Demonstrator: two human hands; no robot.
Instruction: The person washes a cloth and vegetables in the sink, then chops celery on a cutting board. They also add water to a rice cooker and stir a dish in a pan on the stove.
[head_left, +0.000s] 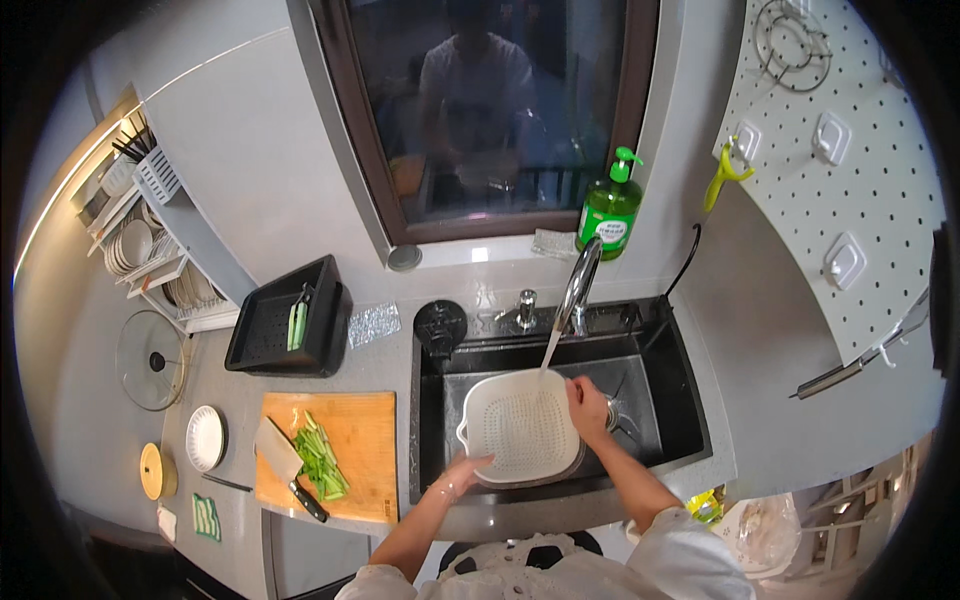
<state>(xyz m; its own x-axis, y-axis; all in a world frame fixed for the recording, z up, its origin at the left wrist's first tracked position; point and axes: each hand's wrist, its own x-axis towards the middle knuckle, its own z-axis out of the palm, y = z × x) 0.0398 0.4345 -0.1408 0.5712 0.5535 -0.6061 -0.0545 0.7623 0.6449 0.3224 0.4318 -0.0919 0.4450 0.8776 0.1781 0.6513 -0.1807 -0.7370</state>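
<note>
Over the black sink (637, 382) I hold a white plastic colander (517, 427) with both hands. My left hand (466, 474) grips its lower left rim, thumb over the inside edge. The right rim is in my right hand (587, 407). Water runs from the chrome faucet (583, 281) into the colander near its far edge. No food shows inside it; only its perforated bottom is visible. Left of the sink, a wooden cutting board (364, 435) bears chopped green vegetables (321, 457) and a cleaver with a black handle (281, 454).
A black drain basket (330, 352) holding a green-handled tool (298, 322) stands behind the board. A white bowl (205, 437) and a green-striped cloth (206, 517) lie farther left. A green soap pump bottle (611, 214) stands on the sill behind the faucet. A pegboard (840, 187) hangs at right.
</note>
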